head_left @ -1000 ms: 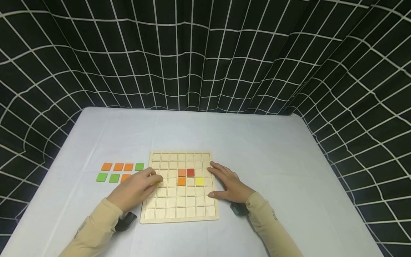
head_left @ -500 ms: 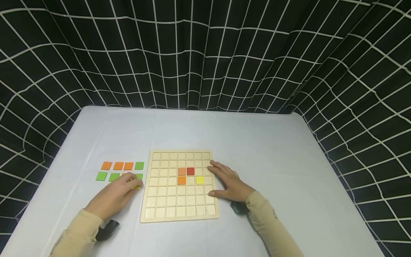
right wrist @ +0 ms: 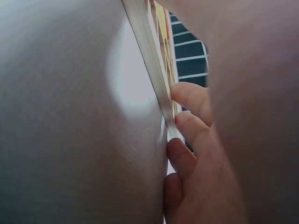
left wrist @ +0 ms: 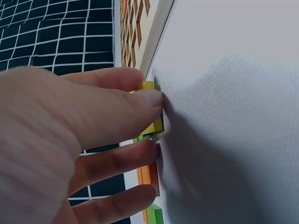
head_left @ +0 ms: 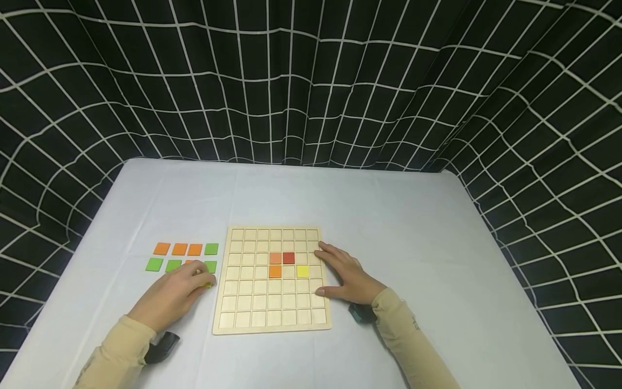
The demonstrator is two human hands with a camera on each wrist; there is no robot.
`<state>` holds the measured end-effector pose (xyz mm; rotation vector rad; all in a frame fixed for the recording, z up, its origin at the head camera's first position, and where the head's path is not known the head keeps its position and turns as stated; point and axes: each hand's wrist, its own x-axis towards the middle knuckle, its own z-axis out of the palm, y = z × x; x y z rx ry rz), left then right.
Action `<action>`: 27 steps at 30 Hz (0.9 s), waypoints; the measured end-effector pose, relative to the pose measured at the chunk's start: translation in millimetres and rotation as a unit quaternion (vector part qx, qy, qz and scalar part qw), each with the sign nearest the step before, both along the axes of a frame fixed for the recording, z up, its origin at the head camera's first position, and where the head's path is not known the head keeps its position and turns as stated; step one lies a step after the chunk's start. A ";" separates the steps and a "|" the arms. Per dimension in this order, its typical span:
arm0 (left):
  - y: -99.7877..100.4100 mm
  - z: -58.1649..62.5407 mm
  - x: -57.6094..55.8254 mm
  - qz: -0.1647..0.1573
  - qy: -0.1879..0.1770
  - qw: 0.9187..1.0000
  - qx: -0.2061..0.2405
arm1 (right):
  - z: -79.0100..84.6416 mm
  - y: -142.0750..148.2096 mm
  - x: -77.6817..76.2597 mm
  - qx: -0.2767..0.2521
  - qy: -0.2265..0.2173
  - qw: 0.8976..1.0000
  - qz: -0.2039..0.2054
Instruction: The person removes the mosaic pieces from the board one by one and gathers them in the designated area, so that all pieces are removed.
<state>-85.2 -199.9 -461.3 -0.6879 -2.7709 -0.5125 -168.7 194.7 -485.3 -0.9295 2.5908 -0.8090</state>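
A yellow tile [left wrist: 158,123] was pinched by the left hand [head_left: 169,296], just left of the wooden board [head_left: 273,290], whose right edge the widely splayed right hand [head_left: 349,278] touched. A faintly creased white cloth [head_left: 413,232] lay beneath; black, white-gridded curtains [head_left: 279,81] hung behind and alongside.

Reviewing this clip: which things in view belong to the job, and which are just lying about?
Likely the job: yellow tile in the left grip; wooden grid board; tiles set in it; loose orange tiles; loose green tiles.

Likely just there: black gridded curtain; white tablecloth; wrist-worn devices.
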 end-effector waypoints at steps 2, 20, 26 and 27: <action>0.3 0.2 0.2 0.001 -0.002 1.000 -0.001 | -0.2 0.1 -0.1 -0.001 0.001 1.000 0.001; 0.9 1.6 2.0 0.015 -0.039 0.999 -0.012 | 2.2 -0.4 -0.2 -0.006 -0.007 1.000 0.004; 0.9 1.7 2.1 0.018 -0.039 0.999 -0.014 | 2.5 -0.6 -0.4 -0.006 -0.004 1.000 0.003; 0.7 2.1 2.1 0.018 -0.039 0.999 -0.015 | 2.3 -0.6 -0.4 -0.007 -0.003 1.000 0.003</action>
